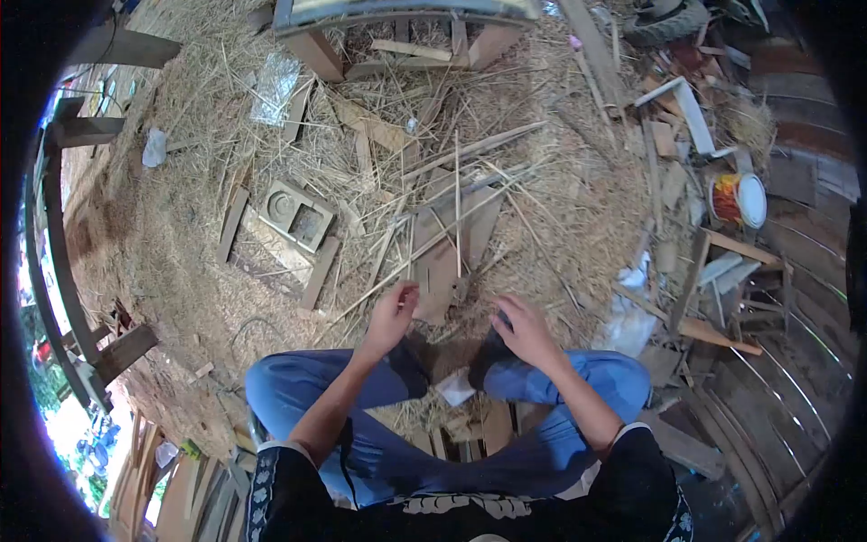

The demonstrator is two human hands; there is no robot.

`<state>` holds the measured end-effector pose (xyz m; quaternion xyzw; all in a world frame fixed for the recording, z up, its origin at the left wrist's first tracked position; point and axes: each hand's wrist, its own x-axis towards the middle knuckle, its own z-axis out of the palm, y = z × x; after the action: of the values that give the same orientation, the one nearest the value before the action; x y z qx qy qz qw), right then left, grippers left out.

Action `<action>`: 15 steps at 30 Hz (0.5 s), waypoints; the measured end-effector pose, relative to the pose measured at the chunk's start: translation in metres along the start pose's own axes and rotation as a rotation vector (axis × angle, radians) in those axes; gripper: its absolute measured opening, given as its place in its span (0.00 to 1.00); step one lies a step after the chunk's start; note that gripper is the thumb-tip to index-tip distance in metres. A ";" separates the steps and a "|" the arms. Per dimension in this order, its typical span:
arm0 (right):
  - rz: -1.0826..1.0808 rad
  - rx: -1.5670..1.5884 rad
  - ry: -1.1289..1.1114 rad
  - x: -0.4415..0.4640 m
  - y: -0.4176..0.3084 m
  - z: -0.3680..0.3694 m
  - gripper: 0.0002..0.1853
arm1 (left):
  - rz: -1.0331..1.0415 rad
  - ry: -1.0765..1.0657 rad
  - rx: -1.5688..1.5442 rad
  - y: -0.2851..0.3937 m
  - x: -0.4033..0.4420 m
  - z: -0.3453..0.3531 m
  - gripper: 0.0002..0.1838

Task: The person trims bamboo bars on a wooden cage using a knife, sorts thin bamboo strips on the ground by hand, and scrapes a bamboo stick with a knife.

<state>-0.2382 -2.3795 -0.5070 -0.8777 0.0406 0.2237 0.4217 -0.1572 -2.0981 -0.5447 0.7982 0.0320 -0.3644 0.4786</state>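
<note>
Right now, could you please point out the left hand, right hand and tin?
Left hand [389, 320]: head view, middle of hand.
Right hand [527, 331]: head view, back of hand.
Tin [744, 200]: head view, white end.

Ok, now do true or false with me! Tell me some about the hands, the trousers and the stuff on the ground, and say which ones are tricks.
1. The left hand and the right hand are apart. True.
2. The right hand is gripping a hammer. False: its fingers are spread, with no tool in them.
3. The person's trousers are red. False: the trousers are blue.
4. A block with a round hollow and a squarish one lies left of the can in the picture. True.
5. The ground is covered in fresh green grass. False: dry, yellowish straw is scattered over it.
</note>
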 end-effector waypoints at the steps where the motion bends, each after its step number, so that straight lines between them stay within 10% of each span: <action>1: -0.025 -0.019 0.015 0.020 0.012 0.011 0.18 | 0.024 0.032 0.014 -0.014 0.020 0.005 0.16; 15: -0.114 -0.724 0.174 0.175 0.097 0.140 0.15 | 0.075 0.124 0.270 -0.128 0.057 0.010 0.27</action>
<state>-0.1565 -2.3150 -0.7276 -0.9866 -0.0544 0.1244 0.0907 -0.1718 -2.0539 -0.6774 0.8770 -0.0179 -0.2971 0.3773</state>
